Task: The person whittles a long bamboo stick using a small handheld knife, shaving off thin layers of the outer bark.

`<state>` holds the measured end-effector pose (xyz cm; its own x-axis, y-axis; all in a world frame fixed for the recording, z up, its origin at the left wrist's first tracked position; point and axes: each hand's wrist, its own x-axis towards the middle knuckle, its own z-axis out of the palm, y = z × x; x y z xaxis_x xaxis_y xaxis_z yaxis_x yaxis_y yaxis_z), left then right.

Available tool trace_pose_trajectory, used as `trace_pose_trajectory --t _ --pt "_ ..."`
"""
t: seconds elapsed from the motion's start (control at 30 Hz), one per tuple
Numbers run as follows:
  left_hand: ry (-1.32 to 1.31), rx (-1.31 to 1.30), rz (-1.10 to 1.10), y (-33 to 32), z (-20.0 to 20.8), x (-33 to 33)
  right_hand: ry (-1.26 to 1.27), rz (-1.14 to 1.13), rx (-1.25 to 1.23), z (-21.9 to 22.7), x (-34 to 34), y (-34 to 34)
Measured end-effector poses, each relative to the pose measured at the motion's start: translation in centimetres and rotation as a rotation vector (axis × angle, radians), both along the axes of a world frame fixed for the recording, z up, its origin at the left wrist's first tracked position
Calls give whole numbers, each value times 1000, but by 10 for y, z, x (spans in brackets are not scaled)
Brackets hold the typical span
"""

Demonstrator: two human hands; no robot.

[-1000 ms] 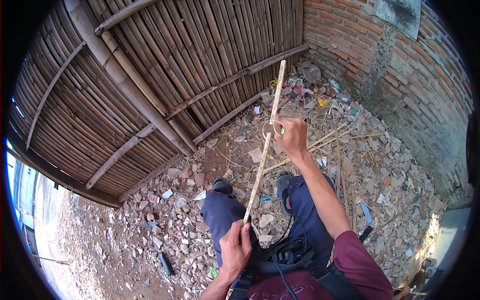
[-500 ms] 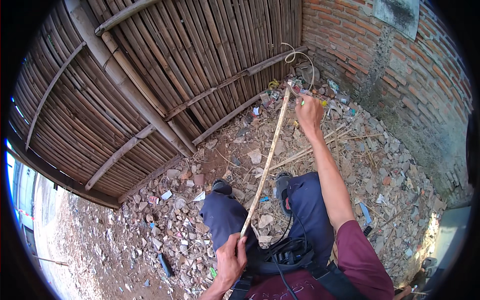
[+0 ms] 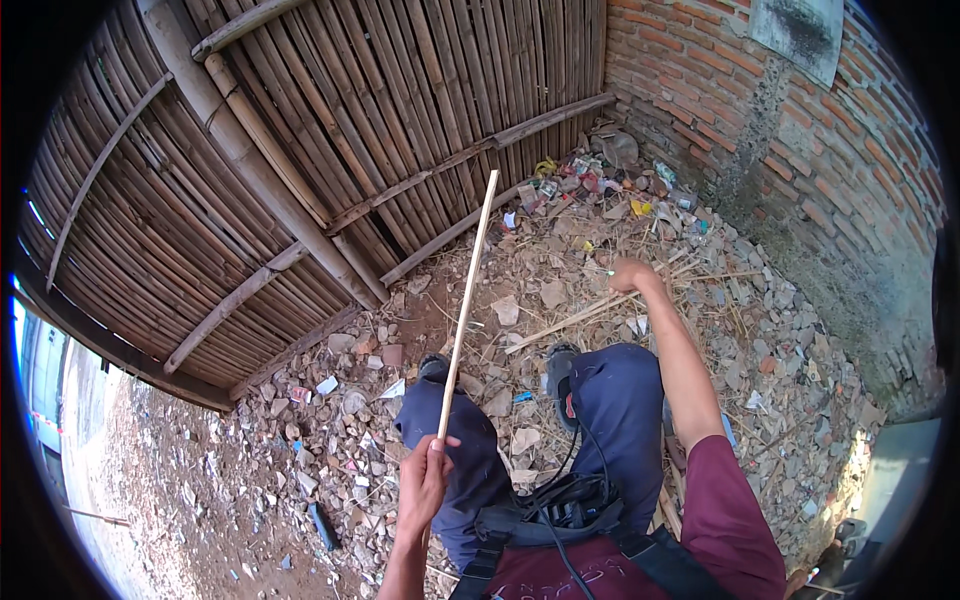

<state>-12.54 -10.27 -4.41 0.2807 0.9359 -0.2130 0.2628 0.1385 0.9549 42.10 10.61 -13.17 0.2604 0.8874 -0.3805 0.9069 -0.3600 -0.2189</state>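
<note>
Two walls, one bamboo [image 3: 400, 120], one brick [image 3: 690, 80]; stony, littered ground [image 3: 430, 310] between. Left hand [image 3: 425, 478]: fingers closed around lower part of one pale wooden strip [image 3: 468, 300], which slants up past the left knee. Right hand [image 3: 634, 274]: fingers curled, well apart from strip; cannot tell what it grips. Two dark shoes [image 3: 560, 375].

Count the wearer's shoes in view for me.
2. The left shoe shows beyond the left trouser leg, just left of the pale strip in the left hand; the right shoe shows left of the right trouser leg. Both are partly hidden.
</note>
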Motion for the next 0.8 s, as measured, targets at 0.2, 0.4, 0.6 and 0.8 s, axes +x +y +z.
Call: trace_pose_trajectory --t 0.2,0.4,0.6,0.8 --pt "-217 -26 -12 41 9 12 292 -170 -204 25 -21 -19" --pt "-322 -184 -54 48 36 29 327 -40 523 105 -88 -42" --pt "-370 -119 -102 44 52 47 917 173 802 169 -181 -107" --pt "-412 -121 -140 33 66 53 693 458 947 176 -225 -164"
